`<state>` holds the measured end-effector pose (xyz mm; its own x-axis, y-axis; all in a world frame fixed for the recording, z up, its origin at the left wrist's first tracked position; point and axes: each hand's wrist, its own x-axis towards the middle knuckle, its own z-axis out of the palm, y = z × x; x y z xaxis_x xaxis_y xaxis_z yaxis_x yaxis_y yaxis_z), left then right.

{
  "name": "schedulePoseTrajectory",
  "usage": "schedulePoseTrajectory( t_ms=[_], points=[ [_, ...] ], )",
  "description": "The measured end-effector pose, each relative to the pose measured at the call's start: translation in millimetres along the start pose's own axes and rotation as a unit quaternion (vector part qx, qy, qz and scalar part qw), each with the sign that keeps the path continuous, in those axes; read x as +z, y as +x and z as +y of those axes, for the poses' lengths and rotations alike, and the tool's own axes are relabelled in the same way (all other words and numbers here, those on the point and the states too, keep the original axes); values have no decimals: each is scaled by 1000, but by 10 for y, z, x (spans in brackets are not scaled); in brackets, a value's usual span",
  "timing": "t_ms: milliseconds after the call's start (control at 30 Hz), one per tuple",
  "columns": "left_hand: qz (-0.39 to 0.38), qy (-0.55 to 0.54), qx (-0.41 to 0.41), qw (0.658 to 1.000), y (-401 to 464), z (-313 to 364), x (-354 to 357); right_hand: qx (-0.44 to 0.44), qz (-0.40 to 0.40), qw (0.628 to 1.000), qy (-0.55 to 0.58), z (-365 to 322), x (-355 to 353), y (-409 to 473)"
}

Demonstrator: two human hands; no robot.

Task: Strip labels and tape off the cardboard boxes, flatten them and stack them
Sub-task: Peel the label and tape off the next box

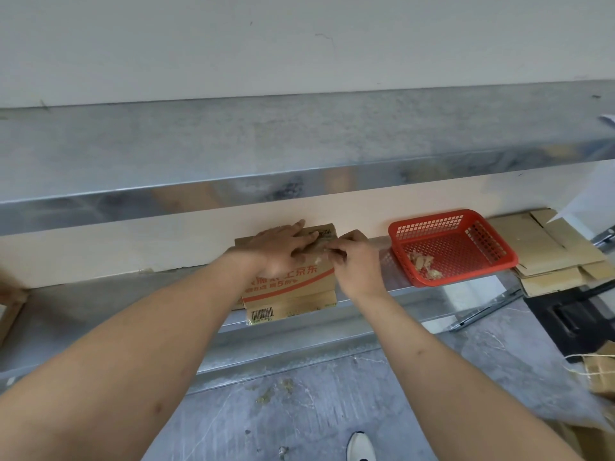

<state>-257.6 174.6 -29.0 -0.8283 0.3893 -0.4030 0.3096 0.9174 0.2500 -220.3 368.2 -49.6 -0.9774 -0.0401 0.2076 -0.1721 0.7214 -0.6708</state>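
Flattened cardboard box point(288, 287), left hand point(283, 247) pressing, right hand point(354, 257) pinching label scrap point(321, 257)

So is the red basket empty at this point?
No, the red basket holds a small heap of peeled scraps near its front left corner.

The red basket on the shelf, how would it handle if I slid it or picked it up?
The red basket is likely light: thin mesh plastic holding only a few peeled scraps. It would probably slide easily on the smooth metal shelf. Low and wide, it seems unlikely to tip.
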Motion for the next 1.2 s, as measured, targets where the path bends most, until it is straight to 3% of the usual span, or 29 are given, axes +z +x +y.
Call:
schedulePoseTrajectory(
  t_ms=[133, 333, 500, 633, 867, 967, 1200],
  points=[
    [9, -18, 6, 1000, 26, 6, 88, -14, -17, 1000, -3, -34, 42, -62],
    [13, -21, 1, 1000, -13, 61, 66, 32, -5, 999, 3, -13, -8, -123],
    [83, -9, -7, 996, -157, 239, 113, 33, 15, 999, -7, -45, -158, -222],
    [109, -15, -1, 994, -182, 386, 132, 78, 16, 994, 74, -3, -340, -264],
    [120, -19, 6, 993, -15, 807, 117, 83, 78, 988, 99, 478, -667, -99],
    [112, -29, -8, 993, 97, 998, 146, 96, 89, 990, 45, 760, -866, 5],
    [137, -78, -34, 987, 329, 1261, 208, 150, 76, 985, 35, 1338, -1201, 295]
  ],
)
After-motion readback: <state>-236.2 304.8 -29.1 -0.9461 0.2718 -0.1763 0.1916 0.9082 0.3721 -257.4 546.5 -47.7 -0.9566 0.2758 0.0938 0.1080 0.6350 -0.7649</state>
